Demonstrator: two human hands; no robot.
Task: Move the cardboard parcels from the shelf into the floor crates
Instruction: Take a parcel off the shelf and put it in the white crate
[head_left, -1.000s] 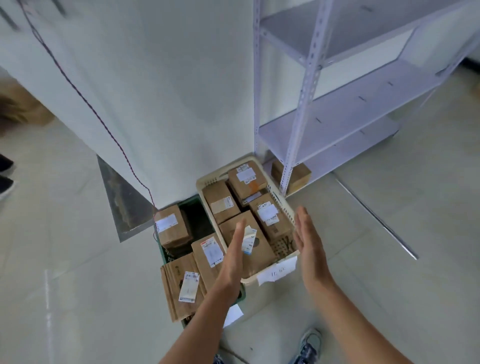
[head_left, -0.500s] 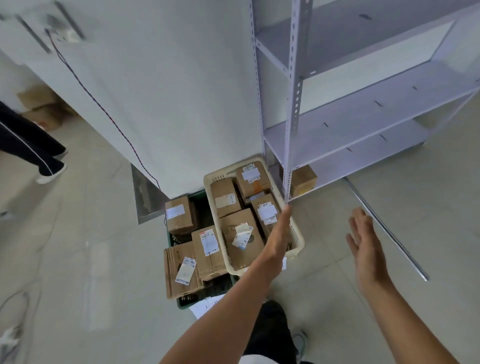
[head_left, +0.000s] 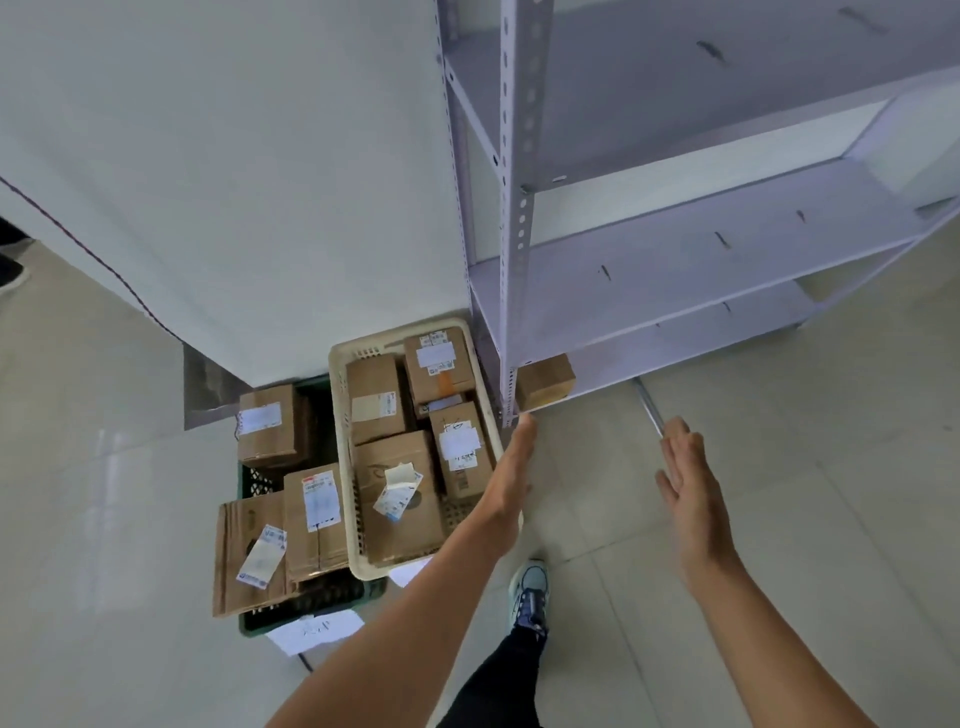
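Brown cardboard parcels (head_left: 395, 488) fill the plastic floor crates (head_left: 336, 415), one small brown box (head_left: 545, 382) waits on the grey metal shelf (head_left: 675, 270), left hand (head_left: 511, 467) and right hand (head_left: 688, 483) open, empty.

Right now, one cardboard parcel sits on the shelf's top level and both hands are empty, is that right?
Wrong level. The head view shows the parcel on the bottom level of the shelf, beside the front post, not the top. The left hand and right hand are indeed empty.

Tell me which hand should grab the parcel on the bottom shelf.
Left, likely. The left hand is open and empty, with its fingertips just below the parcel. The right hand is open too, but sits farther off to the side.
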